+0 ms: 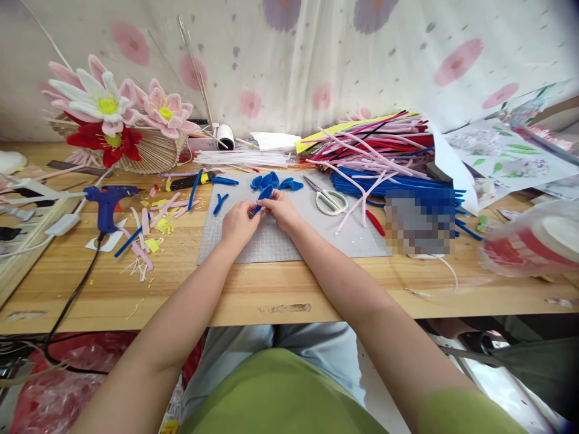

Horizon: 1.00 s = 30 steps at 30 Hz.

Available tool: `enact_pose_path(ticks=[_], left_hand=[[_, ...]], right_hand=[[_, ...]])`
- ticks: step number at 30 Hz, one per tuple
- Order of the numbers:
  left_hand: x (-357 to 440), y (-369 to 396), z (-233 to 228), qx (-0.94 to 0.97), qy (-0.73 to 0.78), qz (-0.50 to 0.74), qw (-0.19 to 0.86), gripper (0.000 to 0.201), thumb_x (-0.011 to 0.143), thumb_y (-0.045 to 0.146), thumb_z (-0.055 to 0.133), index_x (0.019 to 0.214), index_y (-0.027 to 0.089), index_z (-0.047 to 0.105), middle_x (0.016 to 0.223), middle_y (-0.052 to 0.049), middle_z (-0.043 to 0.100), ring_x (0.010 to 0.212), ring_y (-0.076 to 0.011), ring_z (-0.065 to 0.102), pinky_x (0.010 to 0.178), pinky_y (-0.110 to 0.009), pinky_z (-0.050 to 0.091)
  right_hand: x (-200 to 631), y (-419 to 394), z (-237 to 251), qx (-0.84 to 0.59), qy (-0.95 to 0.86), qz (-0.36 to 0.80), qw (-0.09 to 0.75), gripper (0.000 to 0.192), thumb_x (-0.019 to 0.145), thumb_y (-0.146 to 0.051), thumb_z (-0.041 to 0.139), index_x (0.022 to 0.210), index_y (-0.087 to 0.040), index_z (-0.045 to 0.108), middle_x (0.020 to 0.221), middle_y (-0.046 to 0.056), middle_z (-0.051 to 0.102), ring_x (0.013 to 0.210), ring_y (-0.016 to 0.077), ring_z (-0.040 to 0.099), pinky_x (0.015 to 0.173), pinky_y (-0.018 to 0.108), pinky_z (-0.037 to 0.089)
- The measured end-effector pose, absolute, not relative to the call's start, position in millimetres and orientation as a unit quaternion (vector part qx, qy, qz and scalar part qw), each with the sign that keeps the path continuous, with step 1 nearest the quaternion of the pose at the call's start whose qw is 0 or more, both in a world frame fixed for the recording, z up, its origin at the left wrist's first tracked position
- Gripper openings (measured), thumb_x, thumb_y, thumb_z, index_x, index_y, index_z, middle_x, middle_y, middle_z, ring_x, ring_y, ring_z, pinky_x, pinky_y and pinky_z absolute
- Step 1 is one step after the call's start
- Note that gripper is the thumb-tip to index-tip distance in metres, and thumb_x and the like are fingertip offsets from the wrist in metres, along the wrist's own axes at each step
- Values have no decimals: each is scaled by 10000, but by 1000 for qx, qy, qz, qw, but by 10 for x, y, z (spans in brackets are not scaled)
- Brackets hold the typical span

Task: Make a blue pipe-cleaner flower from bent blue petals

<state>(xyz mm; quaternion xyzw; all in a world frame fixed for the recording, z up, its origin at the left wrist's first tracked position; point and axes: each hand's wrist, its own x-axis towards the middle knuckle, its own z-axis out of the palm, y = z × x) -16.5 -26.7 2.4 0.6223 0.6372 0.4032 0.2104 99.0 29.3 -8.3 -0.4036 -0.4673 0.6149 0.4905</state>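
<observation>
Head view: two bare hands meet over the grey mat (271, 241) on the wooden tabletop (253, 295). The left hand (239, 224) & right hand (281, 210) both pinch one blue fuzzy wire piece (263, 196), fingers closed on it from each side. The piece sits just above the mat, near its far edge.

All spots below are told from the mat.

- At its far edge: a little pile of bent blue petals (275, 181), just behind the hands.
- On its right part: scissors (329, 199) w/ white handles, lying flat, blades pointing left.
- Right of it: a big heap of fuzzy wires (384, 157), pink, red, blue & white, some spilling onto the mat.
- Left of it: a blue glue gun (107, 202) w/ a black cord, plus pink & yellow scraps (154, 232) scattered near.
- Far left & behind: a fan-shaped basket (151, 154) w/ pink, white & red flowers (106, 105).
- Behind it: a white tape roll (225, 136) by the flowery curtain (316, 54).
- Far right: a clear bag (534, 238) w/ something red inside, blurry.

A blurred patch sits beside the blue wires; can't tell what it is.
</observation>
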Motion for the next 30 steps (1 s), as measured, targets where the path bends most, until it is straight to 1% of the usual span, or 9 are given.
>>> enact_pose_path(ticks=[7, 10, 12, 16, 19, 21, 24, 27, 30], left_hand=[[-132, -300, 50, 679, 649, 334, 84, 140, 795, 248, 516, 804, 172, 634, 863, -88, 660, 859, -215, 602, 773, -309, 419], [-146, -279, 30, 675, 653, 332, 82, 136, 783, 227, 519, 758, 164, 638, 829, -89, 672, 826, -214, 620, 745, -313, 433], [-167, -248, -5, 648, 659, 357, 134, 125, 766, 244, 547, 729, 165, 637, 754, -72, 675, 755, -200, 636, 706, -305, 450], [-195, -176, -108, 556, 648, 427, 297, 101, 713, 259, 607, 701, 162, 633, 616, -26, 656, 584, -159, 634, 601, -272, 476], [-183, -158, -134, 505, 627, 464, 369, 85, 678, 230, 635, 678, 145, 628, 550, -10, 629, 519, -136, 613, 553, -252, 488], [-168, -169, -103, 475, 610, 481, 413, 78, 658, 201, 652, 665, 131, 618, 541, -7, 619, 502, -124, 604, 523, -240, 494], [-171, -198, -9, 443, 582, 478, 485, 111, 624, 176, 687, 682, 117, 615, 610, -23, 640, 545, -130, 625, 482, -227, 499], [-226, -218, 84, 431, 576, 454, 526, 137, 619, 188, 706, 685, 103, 622, 638, -46, 647, 567, -140, 634, 456, -219, 498], [-311, -224, 144, 419, 604, 432, 522, 143, 608, 166, 716, 613, 95, 591, 561, -43, 617, 499, -121, 603, 429, -200, 478]], right_hand=[[980, 274, -60, -422, -495, 598, 468, 233, 528, -219, 655, 614, -179, 442, 563, -63, 478, 503, 59, 410, 506, 216, 330], [986, 271, -57, -413, -510, 596, 463, 241, 525, -217, 661, 627, -177, 447, 570, -60, 486, 515, 62, 423, 508, 215, 331], [995, 268, -52, -400, -521, 600, 457, 237, 525, -206, 662, 624, -175, 448, 566, -57, 494, 511, 63, 422, 506, 216, 328], [1025, 260, -41, -375, -519, 619, 455, 256, 517, -188, 668, 634, -179, 441, 556, -58, 509, 499, 62, 418, 509, 217, 333], [1046, 261, -47, -362, -506, 638, 453, 311, 497, -190, 684, 688, -186, 439, 556, -65, 525, 499, 68, 435, 501, 212, 331], [1054, 264, -54, -350, -501, 650, 452, 338, 480, -189, 697, 711, -184, 451, 562, -69, 530, 509, 70, 450, 502, 207, 337], [1066, 267, -51, -331, -512, 668, 427, 340, 474, -214, 719, 731, -171, 501, 599, -57, 545, 559, 80, 483, 535, 213, 382], [1102, 271, -29, -313, -538, 681, 385, 314, 561, -340, 707, 768, -162, 552, 672, -26, 566, 616, 90, 501, 569, 226, 414], [1164, 297, -20, -344, -568, 635, 394, 301, 667, -436, 633, 779, -164, 571, 657, -26, 532, 571, 75, 449, 531, 216, 378]])
